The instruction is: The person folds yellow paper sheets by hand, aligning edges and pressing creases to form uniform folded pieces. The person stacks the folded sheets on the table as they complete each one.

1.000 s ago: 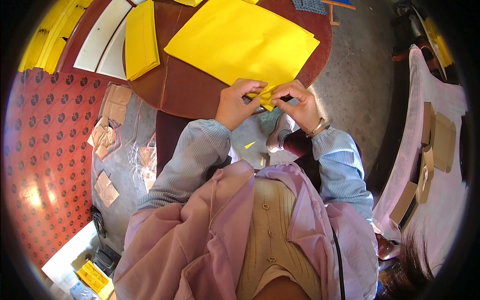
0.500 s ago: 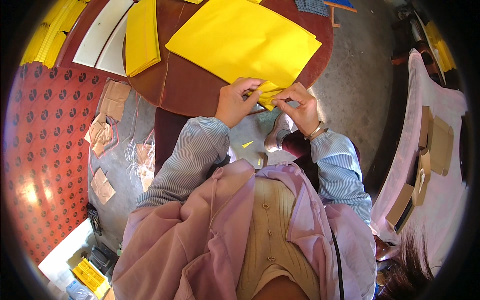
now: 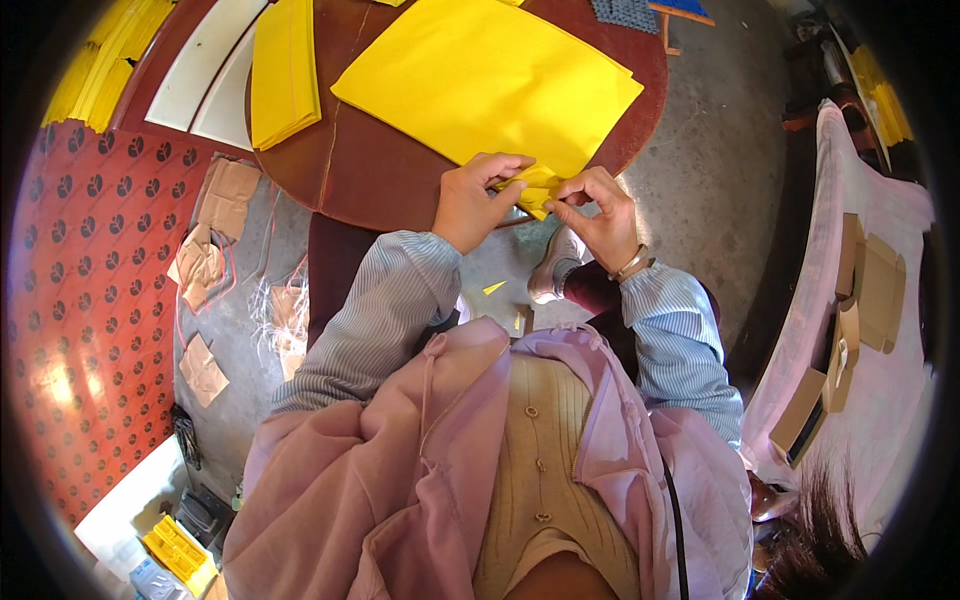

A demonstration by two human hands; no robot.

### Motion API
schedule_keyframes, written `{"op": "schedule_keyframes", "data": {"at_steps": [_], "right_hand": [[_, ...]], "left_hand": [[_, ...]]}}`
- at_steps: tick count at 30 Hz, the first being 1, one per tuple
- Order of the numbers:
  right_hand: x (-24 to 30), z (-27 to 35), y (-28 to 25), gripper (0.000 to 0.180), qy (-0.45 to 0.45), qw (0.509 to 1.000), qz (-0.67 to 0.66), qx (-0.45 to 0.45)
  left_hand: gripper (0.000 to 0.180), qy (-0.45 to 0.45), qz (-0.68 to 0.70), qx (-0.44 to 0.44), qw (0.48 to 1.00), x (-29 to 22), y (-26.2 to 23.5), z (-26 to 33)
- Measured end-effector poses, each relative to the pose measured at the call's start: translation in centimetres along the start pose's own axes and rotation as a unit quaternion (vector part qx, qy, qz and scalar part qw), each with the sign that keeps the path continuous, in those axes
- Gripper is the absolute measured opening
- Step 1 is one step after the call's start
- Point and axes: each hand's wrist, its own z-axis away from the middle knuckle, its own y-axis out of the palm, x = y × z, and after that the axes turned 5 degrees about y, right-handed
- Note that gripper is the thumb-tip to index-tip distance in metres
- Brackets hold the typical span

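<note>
One yellow cloth (image 3: 490, 85) lies at twelve o'clock on the brown table (image 3: 390, 182). Your left hand (image 3: 468, 205) and right hand (image 3: 608, 212), side by side, each pinch its crumpled near corner between thumb and fingers, at the table's edge. A yellow stack (image 3: 285, 75) sits at eleven o'clock.

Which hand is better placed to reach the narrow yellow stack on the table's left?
Probably the left hand: it's nearer the narrow yellow stack, while the right hand sits farther across. Both, though, are busy at the near corner of the large yellow sheet.
</note>
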Motion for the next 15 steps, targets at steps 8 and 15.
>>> {"op": "schedule_keyframes", "data": {"at_steps": [8, 15], "right_hand": [[-0.1, 0.0, 0.2, 0.014, 0.024, 0.999, -0.038, -0.007], [-0.3, -0.1, 0.4, 0.016, 0.066, 0.996, -0.066, 0.005]], "left_hand": [[0.036, -0.009, 0.011, 0.019, 1.000, 0.1, -0.5, -0.1], [0.042, 0.043, -0.031, 0.044, 0.998, -0.7, -1.1, 0.0]]}}
